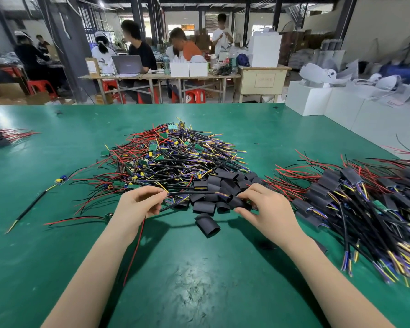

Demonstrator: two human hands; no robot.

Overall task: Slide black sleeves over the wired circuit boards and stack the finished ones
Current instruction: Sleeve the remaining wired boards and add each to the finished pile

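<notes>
Tubular matte sleeve, thin cable

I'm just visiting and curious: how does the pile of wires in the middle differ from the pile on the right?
The middle pile shows bare green boards among its wires; in the right pile black sleeves cover them. The middle pile is a tangled heap with wires pointing every way; the right pile lies roughly aligned, fanned out in rows. Both have red, black, yellow and purple wires and sit on the green table.
</notes>
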